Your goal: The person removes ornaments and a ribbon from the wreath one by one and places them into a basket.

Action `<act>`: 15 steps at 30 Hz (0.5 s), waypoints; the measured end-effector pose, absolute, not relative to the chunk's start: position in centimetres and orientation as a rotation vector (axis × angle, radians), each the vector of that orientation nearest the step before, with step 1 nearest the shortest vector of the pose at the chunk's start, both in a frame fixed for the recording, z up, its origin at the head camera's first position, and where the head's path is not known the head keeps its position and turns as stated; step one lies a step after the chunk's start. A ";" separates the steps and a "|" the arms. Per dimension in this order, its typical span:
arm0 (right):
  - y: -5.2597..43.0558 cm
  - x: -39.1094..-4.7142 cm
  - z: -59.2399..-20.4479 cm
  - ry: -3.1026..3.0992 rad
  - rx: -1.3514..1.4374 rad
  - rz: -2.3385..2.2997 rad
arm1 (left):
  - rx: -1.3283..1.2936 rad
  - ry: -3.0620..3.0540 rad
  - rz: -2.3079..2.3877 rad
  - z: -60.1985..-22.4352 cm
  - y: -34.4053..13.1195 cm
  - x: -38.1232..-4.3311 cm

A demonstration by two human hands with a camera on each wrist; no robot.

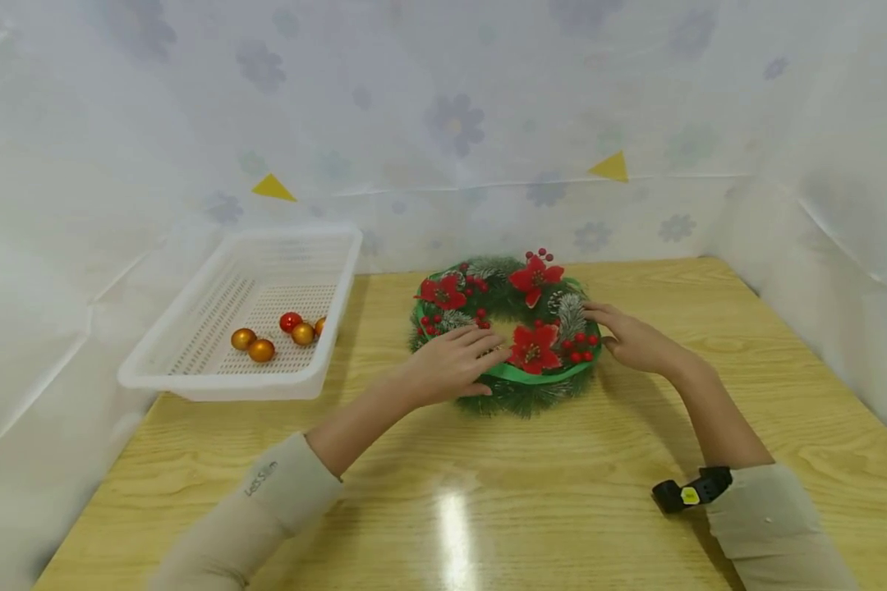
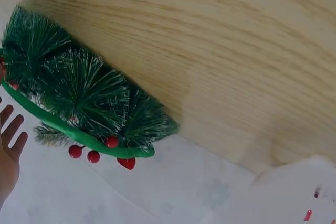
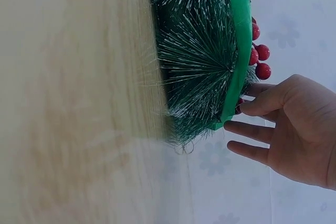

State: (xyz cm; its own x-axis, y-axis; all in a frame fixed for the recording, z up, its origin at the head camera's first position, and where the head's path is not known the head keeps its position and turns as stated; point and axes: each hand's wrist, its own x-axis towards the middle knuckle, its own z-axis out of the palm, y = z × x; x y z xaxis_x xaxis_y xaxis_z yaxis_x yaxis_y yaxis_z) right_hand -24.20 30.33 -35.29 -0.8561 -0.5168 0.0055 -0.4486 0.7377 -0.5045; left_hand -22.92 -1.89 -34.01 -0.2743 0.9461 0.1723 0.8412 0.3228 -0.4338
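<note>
A green wreath (image 1: 528, 398) lies on the wooden table, decked with red flowers (image 1: 535, 349), red berries (image 1: 578, 349), frosted sprigs and a green ribbon (image 1: 528, 376). My left hand (image 1: 447, 365) is over its front left part, fingers reaching toward the centre hole and thumb apart near the front edge. At the wreath's right side, my right hand (image 1: 639, 338) touches a frosted sprig (image 1: 572, 316) with its fingertips, the thumb lower and apart. In the right wrist view, that hand's fingers (image 3: 249, 153) are stretched out beside the ribbon. Only part of the left hand (image 2: 8, 156) shows in its wrist view.
A white perforated basket (image 1: 222, 382) stands on the left of the table, with several shiny gold balls (image 1: 262, 350) and a red ball (image 1: 291, 322) inside. A flower-patterned white sheet (image 1: 451, 197) hangs behind and at both sides. A black strap device (image 1: 691, 492) is on the right wrist.
</note>
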 end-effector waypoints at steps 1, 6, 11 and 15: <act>30.3 -24.2 -35.3 2.805 -0.786 -0.758 | -1.587 -2.201 0.367 -34.2 -1.6 -22.9; 30.3 -24.2 -35.3 2.806 -0.798 -0.763 | -1.595 -2.198 0.354 -35.1 -0.6 -22.8; 30.3 -24.2 -35.3 2.805 -0.797 -0.766 | -1.591 -2.191 0.351 -35.6 -0.6 -22.9; 30.2 -24.1 -35.2 2.819 -0.796 -0.751 | -1.606 -2.153 0.323 -36.1 -1.0 -23.4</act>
State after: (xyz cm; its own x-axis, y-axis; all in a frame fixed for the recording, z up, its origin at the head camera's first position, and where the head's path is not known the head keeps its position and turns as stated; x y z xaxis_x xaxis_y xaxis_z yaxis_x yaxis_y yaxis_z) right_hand -24.13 30.21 -35.25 -0.8551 -0.5180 0.0211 -0.4599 0.7391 -0.4922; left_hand -23.36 -1.04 -36.06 -0.2348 0.9511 0.2009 0.8502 0.3011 -0.4319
